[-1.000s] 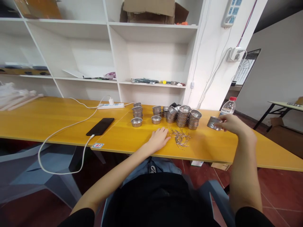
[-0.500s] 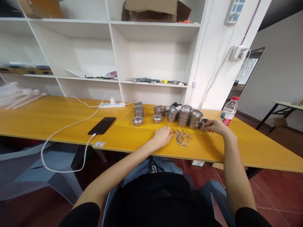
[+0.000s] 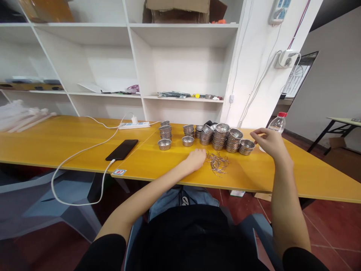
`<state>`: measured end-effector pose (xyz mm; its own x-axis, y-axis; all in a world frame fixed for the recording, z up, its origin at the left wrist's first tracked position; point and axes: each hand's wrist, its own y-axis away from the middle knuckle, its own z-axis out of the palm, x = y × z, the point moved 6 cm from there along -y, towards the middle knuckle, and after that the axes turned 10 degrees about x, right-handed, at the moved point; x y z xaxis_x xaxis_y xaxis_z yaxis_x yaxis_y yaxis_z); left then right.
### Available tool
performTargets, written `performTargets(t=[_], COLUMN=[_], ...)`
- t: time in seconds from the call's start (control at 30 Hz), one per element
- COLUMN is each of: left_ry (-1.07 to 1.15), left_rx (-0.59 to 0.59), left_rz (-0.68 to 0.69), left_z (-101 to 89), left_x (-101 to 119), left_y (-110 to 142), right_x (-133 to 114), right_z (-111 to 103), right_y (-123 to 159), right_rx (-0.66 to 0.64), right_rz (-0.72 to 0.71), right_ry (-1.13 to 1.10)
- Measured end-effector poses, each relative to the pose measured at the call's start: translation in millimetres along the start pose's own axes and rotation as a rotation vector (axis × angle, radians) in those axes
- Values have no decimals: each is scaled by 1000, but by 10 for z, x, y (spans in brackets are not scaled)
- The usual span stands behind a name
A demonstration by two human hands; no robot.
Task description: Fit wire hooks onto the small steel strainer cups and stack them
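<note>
My left hand (image 3: 196,159) rests on the table with curled fingers at the left edge of a loose pile of thin metal wire pieces (image 3: 217,164). Whatever its fingertips hold, if anything, is hidden. Up at the right, my right hand (image 3: 269,141) hovers beside a short stack of perforated metal cups (image 3: 246,147); its thumb and forefinger look parted and I see nothing between them. Taller stacks of the same cups (image 3: 221,137) stand to the left of it. Two single-looking cups, one in the middle (image 3: 187,141) and one further left (image 3: 164,144), sit before other stacks.
A water bottle (image 3: 278,123) with a red cap stands behind my right hand. On the left lie a black phone (image 3: 122,149), its white cable (image 3: 70,152) and a power strip (image 3: 134,125). White shelves (image 3: 183,64) rise behind the table (image 3: 158,167).
My right hand has come off the rightmost metal cups and moved up and to the right. My left hand has stayed by the wire pieces, its fingers a little more curled.
</note>
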<state>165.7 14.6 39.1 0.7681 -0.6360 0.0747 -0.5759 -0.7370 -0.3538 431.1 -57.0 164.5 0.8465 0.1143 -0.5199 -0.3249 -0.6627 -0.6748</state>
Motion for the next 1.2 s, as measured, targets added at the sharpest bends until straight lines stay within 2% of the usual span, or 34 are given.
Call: performTargets(t=[0.13,0.23,0.3,0.4,0.47,0.57,0.67,0.77,0.83,1.0,1.1,1.2], left_ry=[-5,98,165,239,289,363,421,493,529,513,490,486], left_rx=[14,47,37,13,22,47,63,57,39,98,149,249], left_rz=[30,52,34,4,8,10,-13,-46,-98,-173,-129,-93], left_z=[0,-48,-76,-120,-163,-233,-310,-394,-436,-502,-514,-582], left_x=[-13,-112,-220,-372,-448,-573,-758,-964,-1093,-1224,-1183,-1246], left_y=[92,162,196,217,212,189,186,222,258,286,255,246], right_x=[-396,-777,-1052,-1476,-1696,-1849,-1794,-1603,-1494,-1355,-1295,-1224], right_z=[18,237,496,989,1309,1711,1970,2155,2236,2263,2292,2337], right_y=[133,292,399,506,502,439,419,463,512,565,577,556], right_rx=[9,-83,-212,-426,-504,-556,-554,-630,-706,-801,-857,-836], right_rz=[-96,-258,-375,-626,-766,-819,-703,-432,-301,-198,-131,-59], right_ry=[-46,-182,-290,-293,-267,-285,-396,-607,-713,-756,-738,-734])
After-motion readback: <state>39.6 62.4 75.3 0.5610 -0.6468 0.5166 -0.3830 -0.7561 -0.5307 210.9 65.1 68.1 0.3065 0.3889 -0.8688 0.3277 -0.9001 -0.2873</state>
